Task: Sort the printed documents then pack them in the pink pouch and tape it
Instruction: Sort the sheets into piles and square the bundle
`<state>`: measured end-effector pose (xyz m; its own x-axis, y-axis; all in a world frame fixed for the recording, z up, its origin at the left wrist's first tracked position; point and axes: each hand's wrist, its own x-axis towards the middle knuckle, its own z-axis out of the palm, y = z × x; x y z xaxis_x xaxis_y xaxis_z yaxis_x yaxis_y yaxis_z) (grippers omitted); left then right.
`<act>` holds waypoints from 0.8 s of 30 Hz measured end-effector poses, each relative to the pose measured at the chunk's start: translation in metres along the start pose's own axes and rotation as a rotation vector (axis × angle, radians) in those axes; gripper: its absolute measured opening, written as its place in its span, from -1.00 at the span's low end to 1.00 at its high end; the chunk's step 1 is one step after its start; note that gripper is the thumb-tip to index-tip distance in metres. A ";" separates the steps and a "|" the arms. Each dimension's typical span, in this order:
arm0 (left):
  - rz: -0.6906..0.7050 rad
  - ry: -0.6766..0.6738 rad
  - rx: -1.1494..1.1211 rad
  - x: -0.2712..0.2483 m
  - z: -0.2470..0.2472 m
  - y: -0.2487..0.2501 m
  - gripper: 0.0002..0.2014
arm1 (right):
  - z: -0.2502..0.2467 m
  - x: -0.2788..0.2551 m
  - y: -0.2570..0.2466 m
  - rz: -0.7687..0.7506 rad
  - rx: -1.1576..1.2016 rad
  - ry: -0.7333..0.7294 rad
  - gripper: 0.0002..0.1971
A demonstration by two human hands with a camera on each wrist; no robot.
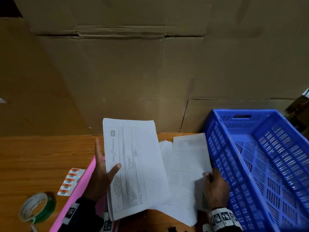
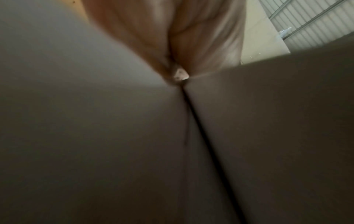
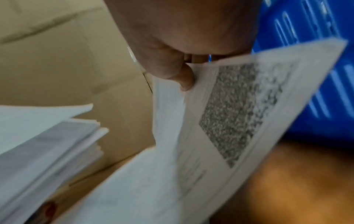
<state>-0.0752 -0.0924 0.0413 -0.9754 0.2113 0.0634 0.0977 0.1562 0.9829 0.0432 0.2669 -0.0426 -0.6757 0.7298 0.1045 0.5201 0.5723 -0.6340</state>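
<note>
- The left hand (image 1: 100, 171) holds a sheaf of printed documents (image 1: 135, 164) tilted up off the surface (image 1: 33, 156), thumb pressed on the front page and fingers spread behind it. This sheaf is just left of the blue crate (image 1: 260, 164).
- The right hand (image 1: 215, 186) pinches the near right edge of a 2nd set of sheets (image 1: 185, 168), thumb on top and fingers curled beneath. These sheets lie between the held sheaf and the crate, their right edge touching or nearly touching its wall.
- The pink pouch (image 1: 75, 190) lies on the surface left of the left hand, well left of the crate. Further left are a strip of orange labels (image 1: 71, 181) and a green tape roll (image 1: 38, 206).
- Handling, as a judgement: the paper is light, thin and floppy. The loose sheets will likely fan or slip apart, as the staggered edges in the right wrist view suggest.
- A grip at a corner lets pages droop. Better to take hold mid-way along a long edge, thumb over and fingers under, and square both sets against the surface before packing.
- The pouch looks soft, so its mouth probably needs 1 hand to hold it open.
</note>
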 end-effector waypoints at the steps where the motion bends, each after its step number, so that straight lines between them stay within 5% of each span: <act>1: 0.030 -0.015 0.059 0.000 -0.002 0.001 -0.09 | -0.008 0.005 -0.005 -0.022 0.018 0.061 -0.85; 4: 0.060 -0.125 0.249 0.001 -0.011 -0.008 -0.53 | -0.048 0.019 -0.039 -0.114 0.155 0.239 -0.77; 10: 0.027 -0.129 0.220 0.003 -0.009 -0.015 -0.56 | -0.118 0.030 -0.112 -0.177 0.608 0.389 -0.94; 15: -0.028 -0.132 0.117 0.005 0.006 0.001 -0.57 | -0.089 0.020 -0.136 -0.114 0.913 -0.030 -0.82; 20: -0.206 -0.064 -0.210 0.004 0.016 -0.001 -0.21 | -0.036 -0.015 -0.139 -0.113 0.760 -0.266 -0.83; 22: -0.123 -0.086 -0.039 0.005 0.016 -0.001 -0.13 | -0.018 -0.025 -0.134 -0.127 0.702 -0.333 -0.89; 24: -0.092 -0.136 0.075 0.005 0.014 0.004 -0.28 | -0.002 -0.026 -0.124 -0.129 0.627 -0.403 -0.92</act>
<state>-0.0767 -0.0778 0.0429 -0.9457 0.3203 -0.0550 0.0289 0.2516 0.9674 -0.0031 0.1778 0.0348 -0.9124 0.4093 -0.0043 0.1103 0.2357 -0.9655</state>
